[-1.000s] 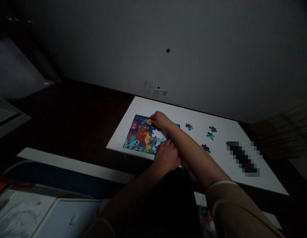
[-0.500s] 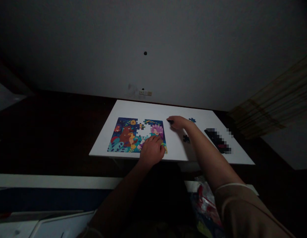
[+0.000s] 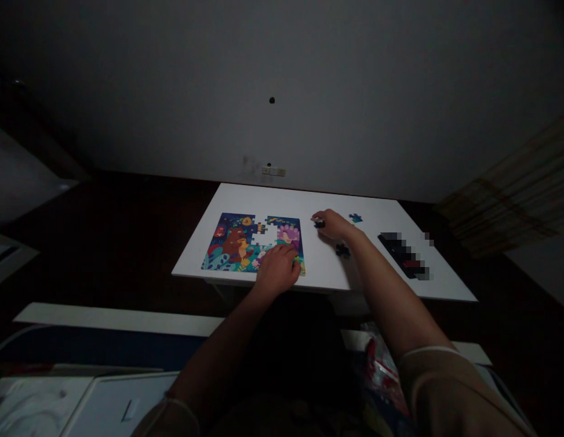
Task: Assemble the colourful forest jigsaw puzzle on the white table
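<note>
A colourful jigsaw puzzle (image 3: 231,246) with a bear and other animals lies on the white table (image 3: 245,195). White tabletop shows through a gap in its middle and top. Across its lower right part rests my left hand (image 3: 279,267), fingers laid flat on the pieces. To the right of the puzzle, my right hand (image 3: 332,224) pinches a dark puzzle piece (image 3: 319,224) just above the tabletop. One loose puzzle piece (image 3: 355,218) lies beyond my right forearm. Another dark loose puzzle piece (image 3: 342,250) lies nearer, below my right wrist.
A dark, partly pixelated flat object (image 3: 402,255) lies at the table's right side. Below, a crinkled clear plastic bag (image 3: 379,364) with red contents sits beside my legs. A grey wall (image 3: 309,133) with a socket strip (image 3: 273,172) stands behind the table.
The camera view has shifted slightly. My right hand has turned a little, so more of the pinched puzzle piece shows. My left hand stays on the puzzle.
</note>
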`<state>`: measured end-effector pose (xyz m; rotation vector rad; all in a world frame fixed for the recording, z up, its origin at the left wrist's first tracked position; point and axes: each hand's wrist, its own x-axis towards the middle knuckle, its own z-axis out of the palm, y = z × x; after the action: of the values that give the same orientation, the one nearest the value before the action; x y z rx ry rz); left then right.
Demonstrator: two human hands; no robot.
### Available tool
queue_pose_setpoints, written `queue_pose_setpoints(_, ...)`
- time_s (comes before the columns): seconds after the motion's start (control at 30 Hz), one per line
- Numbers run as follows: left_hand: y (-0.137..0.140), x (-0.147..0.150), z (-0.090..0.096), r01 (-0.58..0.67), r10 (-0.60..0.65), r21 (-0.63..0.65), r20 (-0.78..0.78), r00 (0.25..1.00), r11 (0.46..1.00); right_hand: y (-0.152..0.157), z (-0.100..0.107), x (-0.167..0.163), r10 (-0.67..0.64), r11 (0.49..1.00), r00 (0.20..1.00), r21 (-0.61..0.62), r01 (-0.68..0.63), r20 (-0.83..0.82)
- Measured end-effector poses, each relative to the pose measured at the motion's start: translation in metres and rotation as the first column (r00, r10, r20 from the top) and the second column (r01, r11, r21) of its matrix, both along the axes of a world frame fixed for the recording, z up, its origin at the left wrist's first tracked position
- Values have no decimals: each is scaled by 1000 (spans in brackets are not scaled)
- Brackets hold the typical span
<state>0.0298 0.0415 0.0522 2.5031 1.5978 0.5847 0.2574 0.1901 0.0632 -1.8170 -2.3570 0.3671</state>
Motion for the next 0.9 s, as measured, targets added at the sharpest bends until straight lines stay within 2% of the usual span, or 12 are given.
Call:
queue_pose_setpoints(0.07, 0, 0, -1, 5, -5, 9, 2, 1000, 1000, -1, -1, 4, -36, 999, 996, 27, 34, 76)
queue_pose_setpoints(0.17, 0, 0, -2, 13, -13, 19, 3, 1000, 1000, -1, -2, 8, -64, 998, 988, -11, 66, 142)
queue_pose_setpoints(0.27, 0, -1, -2, 19, -19, 32, 11, 1000, 999, -2, -5, 8, -76, 995, 994, -65, 81, 81)
queue_pose_setpoints(0.53, -1, -5, -5, 25, -26, 36, 48, 999, 999, -8, -11, 0, -62, 996, 998, -65, 62, 4)
queue_pose_setpoints(0.67, 0, -6, -6, 36, -36, 13, 51, 998, 999, -9, -10, -3, -45, 993, 997, -109, 39, -55)
queue_pose_setpoints(0.8, 0, -7, -6, 58, -58, 3, 66, 996, 998, -12, 0, -13, -16, 995, 969, -101, -10, -247)
queue_pose_setpoints(0.9, -1, -8, -6, 65, -65, 10, 82, 994, 998, -15, 8, -31, -15, 999, 851, -52, -14, -525)
